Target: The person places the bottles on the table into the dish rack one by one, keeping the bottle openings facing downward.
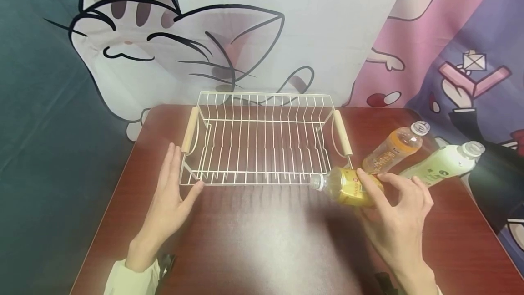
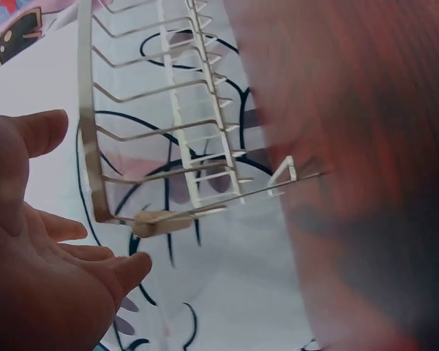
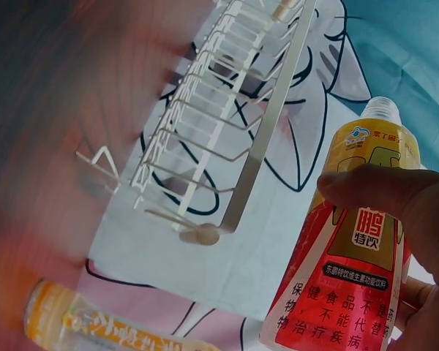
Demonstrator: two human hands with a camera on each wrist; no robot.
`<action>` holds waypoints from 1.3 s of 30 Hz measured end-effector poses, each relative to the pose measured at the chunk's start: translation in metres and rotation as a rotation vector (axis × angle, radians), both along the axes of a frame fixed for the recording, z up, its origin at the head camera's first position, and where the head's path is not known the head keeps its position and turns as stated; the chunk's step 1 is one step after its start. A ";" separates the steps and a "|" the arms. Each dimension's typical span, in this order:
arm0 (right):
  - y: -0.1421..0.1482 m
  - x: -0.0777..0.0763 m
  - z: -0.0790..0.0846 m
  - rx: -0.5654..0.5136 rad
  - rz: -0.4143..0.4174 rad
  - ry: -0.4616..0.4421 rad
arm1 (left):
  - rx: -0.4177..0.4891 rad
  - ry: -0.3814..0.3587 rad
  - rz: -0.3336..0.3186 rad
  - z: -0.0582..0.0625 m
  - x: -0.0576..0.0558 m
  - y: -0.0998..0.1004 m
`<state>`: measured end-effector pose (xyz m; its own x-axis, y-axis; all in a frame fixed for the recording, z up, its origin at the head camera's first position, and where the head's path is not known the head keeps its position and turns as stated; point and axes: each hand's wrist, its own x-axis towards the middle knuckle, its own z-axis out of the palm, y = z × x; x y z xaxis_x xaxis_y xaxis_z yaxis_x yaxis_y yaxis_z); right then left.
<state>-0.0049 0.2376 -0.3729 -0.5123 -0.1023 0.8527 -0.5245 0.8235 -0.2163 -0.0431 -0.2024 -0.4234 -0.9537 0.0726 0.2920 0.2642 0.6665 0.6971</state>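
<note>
3 bottles (image 1: 354,188), 1 wire rack (image 1: 264,121)

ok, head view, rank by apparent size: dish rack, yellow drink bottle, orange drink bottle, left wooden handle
Wire dish rack
Yellow drink bottle, orange drink bottle: too alike to rank; right hand partly covers yellow
Left wooden handle

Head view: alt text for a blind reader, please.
A person's right-hand grip holds a yellow bottle, tipped leftward, near the front right corner of a white wire rack on a brown table. The left-hand grip, holding nothing, is by the rack's left end; an orange bottle and a pale green bottle are right.
</note>
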 end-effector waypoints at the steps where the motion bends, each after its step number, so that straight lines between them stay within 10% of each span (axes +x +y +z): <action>1: -0.002 0.000 0.000 0.002 0.005 0.002 | -0.010 0.022 -0.003 0.001 0.000 0.001; 19: -0.026 0.000 0.000 0.096 0.142 -0.009 | -0.103 0.153 -0.162 0.034 0.008 0.047; 39: -0.043 -0.001 -0.008 0.167 0.213 -0.006 | -0.100 0.098 -0.369 0.044 0.010 0.100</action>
